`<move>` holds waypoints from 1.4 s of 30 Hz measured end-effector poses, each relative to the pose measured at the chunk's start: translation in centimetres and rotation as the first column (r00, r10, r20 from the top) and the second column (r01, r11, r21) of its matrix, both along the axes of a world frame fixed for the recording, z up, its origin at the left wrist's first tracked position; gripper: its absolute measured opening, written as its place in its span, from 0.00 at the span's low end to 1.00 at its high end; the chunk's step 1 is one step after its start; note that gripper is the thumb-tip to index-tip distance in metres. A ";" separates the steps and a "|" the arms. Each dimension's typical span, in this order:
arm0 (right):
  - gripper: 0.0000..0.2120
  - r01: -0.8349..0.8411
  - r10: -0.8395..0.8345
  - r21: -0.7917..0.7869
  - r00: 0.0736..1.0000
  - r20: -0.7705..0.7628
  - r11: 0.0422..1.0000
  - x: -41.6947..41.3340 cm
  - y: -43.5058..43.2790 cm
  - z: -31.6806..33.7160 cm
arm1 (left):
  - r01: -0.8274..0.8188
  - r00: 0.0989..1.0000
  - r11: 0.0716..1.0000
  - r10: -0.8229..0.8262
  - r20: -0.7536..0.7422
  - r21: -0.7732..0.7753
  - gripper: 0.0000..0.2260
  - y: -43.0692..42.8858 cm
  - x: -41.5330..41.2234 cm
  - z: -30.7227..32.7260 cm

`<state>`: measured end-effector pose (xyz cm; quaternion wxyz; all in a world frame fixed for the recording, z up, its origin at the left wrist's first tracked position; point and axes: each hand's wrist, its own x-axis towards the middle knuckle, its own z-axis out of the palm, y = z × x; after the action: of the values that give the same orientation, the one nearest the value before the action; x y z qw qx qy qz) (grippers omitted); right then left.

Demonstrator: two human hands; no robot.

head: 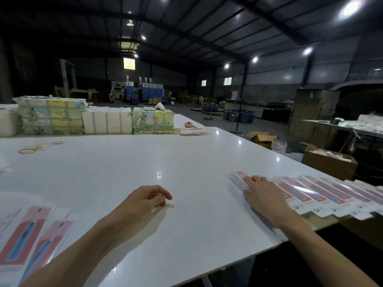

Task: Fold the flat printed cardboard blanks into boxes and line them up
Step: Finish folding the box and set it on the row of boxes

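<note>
A row of folded pink-and-blue printed boxes (323, 193) lies side by side along the right edge of the white table (128, 168). My right hand (262, 192) rests flat, fingers straight, on the leftmost box of that row (238, 179). My left hand (148, 198) sits in the middle of the table with its fingers loosely curled and nothing in it. Flat printed blanks (27, 235) lie spread at the table's near left corner.
Bundled stacks of printed cardboard (51, 117) and a green printed bundle (153, 123) line the table's far edge, with orange rubber bands (37, 148) in front. Open cartons (329, 162) stand on the floor to the right. The table's right edge runs diagonally beside the box row.
</note>
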<state>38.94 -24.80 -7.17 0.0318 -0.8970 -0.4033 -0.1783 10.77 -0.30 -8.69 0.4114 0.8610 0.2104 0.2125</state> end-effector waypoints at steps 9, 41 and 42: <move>0.16 -0.239 0.230 0.124 0.970 0.080 0.963 -5.8 8.8 3.2 | -0.069 0.993 0.997 0.064 0.103 0.045 0.13 -0.7 -0.6 0.3; 0.09 -0.476 0.628 0.453 0.724 -0.284 0.754 -11.1 17.7 -1.9 | -0.381 0.074 0.690 0.686 -0.724 0.615 0.41 3.8 -17.6 8.6; 0.09 -0.477 0.631 0.455 0.721 -0.286 0.752 -11.1 17.6 -1.8 | -0.411 0.084 0.700 0.667 -0.740 0.584 0.42 4.1 -17.8 8.6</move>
<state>27.83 -7.23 -8.99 0.3299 -0.7271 -0.6013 -0.0301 -7.03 3.76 -0.06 0.0040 0.7151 0.6812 -0.1568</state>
